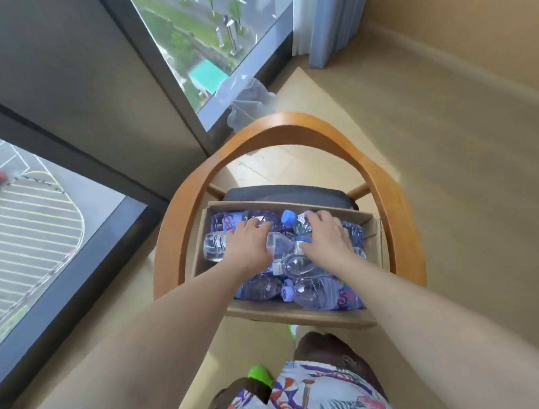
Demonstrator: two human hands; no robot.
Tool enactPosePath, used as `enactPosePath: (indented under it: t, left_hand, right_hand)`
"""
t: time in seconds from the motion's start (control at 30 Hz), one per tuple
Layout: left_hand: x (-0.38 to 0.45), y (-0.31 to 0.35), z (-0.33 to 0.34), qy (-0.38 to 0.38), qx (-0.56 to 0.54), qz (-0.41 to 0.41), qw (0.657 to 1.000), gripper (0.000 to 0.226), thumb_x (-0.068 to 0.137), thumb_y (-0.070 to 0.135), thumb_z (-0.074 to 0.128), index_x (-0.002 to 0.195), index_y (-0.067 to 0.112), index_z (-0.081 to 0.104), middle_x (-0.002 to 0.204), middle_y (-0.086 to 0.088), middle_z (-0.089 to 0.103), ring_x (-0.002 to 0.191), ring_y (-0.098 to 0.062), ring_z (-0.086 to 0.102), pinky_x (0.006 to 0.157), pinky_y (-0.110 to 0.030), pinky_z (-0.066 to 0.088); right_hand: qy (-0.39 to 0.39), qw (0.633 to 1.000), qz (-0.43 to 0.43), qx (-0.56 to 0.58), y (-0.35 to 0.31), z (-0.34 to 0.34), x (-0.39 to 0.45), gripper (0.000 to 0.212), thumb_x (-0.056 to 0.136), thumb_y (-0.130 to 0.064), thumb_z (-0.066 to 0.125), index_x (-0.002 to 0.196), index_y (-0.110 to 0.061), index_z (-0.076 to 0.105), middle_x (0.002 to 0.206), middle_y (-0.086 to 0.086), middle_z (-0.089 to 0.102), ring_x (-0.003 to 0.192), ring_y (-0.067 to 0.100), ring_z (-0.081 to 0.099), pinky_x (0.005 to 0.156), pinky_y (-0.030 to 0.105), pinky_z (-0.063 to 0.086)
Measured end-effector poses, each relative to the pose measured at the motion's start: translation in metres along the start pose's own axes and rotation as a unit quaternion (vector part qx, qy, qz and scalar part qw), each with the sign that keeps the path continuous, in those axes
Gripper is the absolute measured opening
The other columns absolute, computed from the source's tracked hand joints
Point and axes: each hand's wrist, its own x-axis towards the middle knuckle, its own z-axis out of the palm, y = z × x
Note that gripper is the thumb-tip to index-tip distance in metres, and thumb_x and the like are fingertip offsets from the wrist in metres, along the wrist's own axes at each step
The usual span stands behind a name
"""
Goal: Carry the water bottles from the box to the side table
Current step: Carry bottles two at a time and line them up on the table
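Both hands down in the cardboard box [199, 257] on the chair [175, 208]: left hand [248, 240] and right hand [325, 236] curled over water bottles [315, 292], fingertips hidden, actual grip hard to tell.

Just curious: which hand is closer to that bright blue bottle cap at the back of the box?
Right. The right hand lies just beside the blue cap; the left hand is farther left.

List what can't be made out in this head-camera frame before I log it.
- Side table: outside the head view.
- Bottle count: hands and stacked bottles hide the lower layer in the box.
- Left hand and right hand: fingers lie over bottles; grip unclear.
- Bottle labels: blurred.
- Chair legs: hidden below the seat.
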Motion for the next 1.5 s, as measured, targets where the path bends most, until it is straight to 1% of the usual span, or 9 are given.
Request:
enactPosePath:
  t: [0.23,0.5,0.6,0.7,0.93,1.23,1.33,1.4,1.5]
  left_hand:
    - [0.017,-0.002,0.017,-0.003,0.088,0.043,0.995,0.056,0.077,0.028,0.073,0.124,0.021,0.044,0.126,-0.007,0.041,0.114,-0.031,0.039,0.094,-0.047,0.039]
    - [0.017,0.001,0.023,0.000,0.153,0.050,0.987,0.059,0.071,0.024,0.077,0.117,0.021,0.040,0.117,-0.007,0.040,0.108,-0.029,0.040,0.088,-0.048,0.039]
    - [0.017,-0.004,0.019,-0.017,0.163,0.070,0.984,0.054,0.070,0.025,0.075,0.115,0.020,0.045,0.115,-0.007,0.039,0.108,-0.028,0.039,0.086,-0.049,0.040]
    - [0.015,-0.008,0.013,-0.027,0.149,0.080,0.985,0.053,0.072,0.029,0.076,0.115,0.017,0.048,0.117,-0.008,0.039,0.110,-0.029,0.039,0.085,-0.049,0.045]
    - [-0.002,-0.017,0.005,-0.040,0.136,0.094,0.985,0.049,0.074,0.019,0.069,0.115,0.017,0.043,0.104,-0.004,0.053,0.103,-0.029,0.057,0.088,-0.044,0.042]
    - [-0.034,-0.036,-0.038,0.059,-0.124,0.033,0.990,0.076,0.061,0.026,0.084,0.127,0.016,0.048,0.115,-0.005,0.060,0.109,-0.027,0.057,0.081,-0.035,0.050]
    - [-0.054,-0.051,-0.060,0.126,-0.215,-0.040,0.968,0.073,0.058,0.029,0.084,0.122,0.020,0.051,0.107,0.000,0.063,0.103,-0.025,0.062,0.070,-0.031,0.051]
    - [-0.073,-0.067,-0.075,0.164,-0.255,-0.079,0.950,0.081,0.057,0.035,0.085,0.129,0.019,0.050,0.115,0.002,0.062,0.110,-0.027,0.060,0.079,-0.033,0.051]
    - [-0.111,-0.097,-0.093,0.228,-0.320,-0.130,0.910,0.062,0.053,0.038,0.084,0.103,0.023,0.052,0.091,0.006,0.063,0.090,-0.023,0.063,0.064,-0.034,0.050]
  right_hand:
    - [0.023,0.998,-0.010,-0.058,-0.003,0.015,0.017,0.091,0.069,-0.011,0.082,0.144,-0.030,0.033,0.127,0.007,0.034,0.111,0.028,0.036,0.091,0.039,0.039]
    - [0.100,0.990,-0.048,-0.084,-0.002,0.028,0.014,0.061,0.065,0.003,0.071,0.113,-0.020,0.040,0.121,0.010,0.044,0.108,0.030,0.042,0.096,0.041,0.039]
    - [0.085,0.993,-0.047,-0.069,0.004,0.030,0.013,0.063,0.066,0.003,0.072,0.113,-0.023,0.039,0.115,0.003,0.053,0.108,0.028,0.046,0.108,0.047,0.034]
    - [0.081,0.995,-0.044,-0.044,0.008,0.032,0.012,0.065,0.064,0.004,0.072,0.112,-0.026,0.039,0.110,0.000,0.054,0.105,0.025,0.046,0.101,0.042,0.037]
    - [0.058,0.995,-0.072,-0.027,0.018,0.023,0.004,0.066,0.073,0.001,0.070,0.135,-0.019,0.053,0.127,0.001,0.057,0.119,0.027,0.047,0.104,0.039,0.037]
    - [0.085,0.992,-0.090,0.038,-0.026,-0.042,-0.003,0.030,0.072,-0.014,0.069,0.100,-0.020,0.058,0.092,0.002,0.063,0.088,0.028,0.058,0.068,0.034,0.043]
    - [0.099,0.982,-0.142,0.071,-0.062,-0.062,-0.009,0.025,0.071,-0.025,0.073,0.091,-0.022,0.059,0.082,0.001,0.063,0.077,0.027,0.057,0.062,0.033,0.041]
    - [0.111,0.974,-0.183,0.078,-0.089,-0.070,-0.014,0.020,0.072,-0.028,0.071,0.087,-0.021,0.059,0.077,0.001,0.063,0.073,0.028,0.057,0.061,0.034,0.044]
    - [0.116,0.961,-0.228,0.107,-0.133,-0.080,-0.028,0.031,0.066,-0.032,0.080,0.088,-0.029,0.058,0.072,-0.012,0.058,0.073,0.019,0.054,0.059,0.029,0.039]
